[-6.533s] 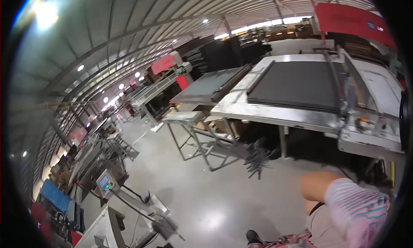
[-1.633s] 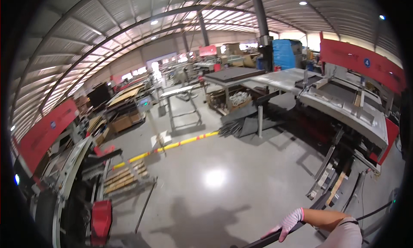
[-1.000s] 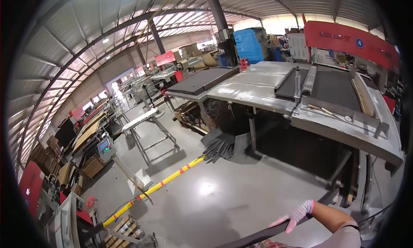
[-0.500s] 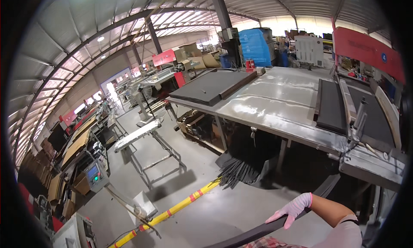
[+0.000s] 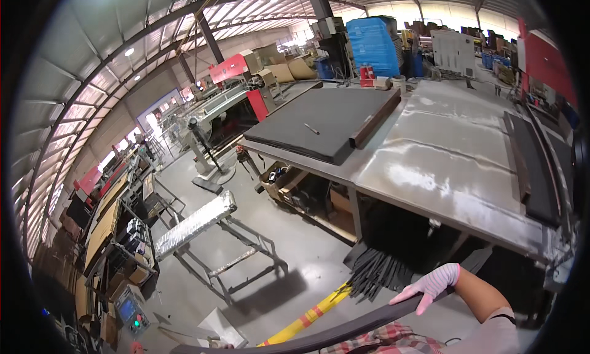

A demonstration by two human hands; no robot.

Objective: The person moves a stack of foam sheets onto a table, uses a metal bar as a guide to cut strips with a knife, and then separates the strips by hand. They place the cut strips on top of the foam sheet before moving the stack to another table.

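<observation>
My right hand point(image 5: 430, 286), in a pink-and-white striped glove, is closed around a long, dark, flexible strip point(image 5: 344, 327). The strip curves low across my front toward the lower left, and its far left end fades into the dark rim. Whether it is one piece or several stacked together, I cannot tell. Beyond the hand, a heap of thin dark strips point(image 5: 378, 273) lies on the floor under the metal table point(image 5: 442, 151). My left hand is out of view.
A stack of dark sheets point(image 5: 326, 117) lies on the table's left part, with dark bars point(image 5: 376, 121) along its edge. A metal stand point(image 5: 196, 225) is at left. A yellow-and-red floor tube point(image 5: 310, 317) runs ahead. A control box point(image 5: 131, 311) stands lower left.
My view has moved closer to the table and stand. The strip in my right hand now reaches farther left across my front, and the hand keeps its hold.
</observation>
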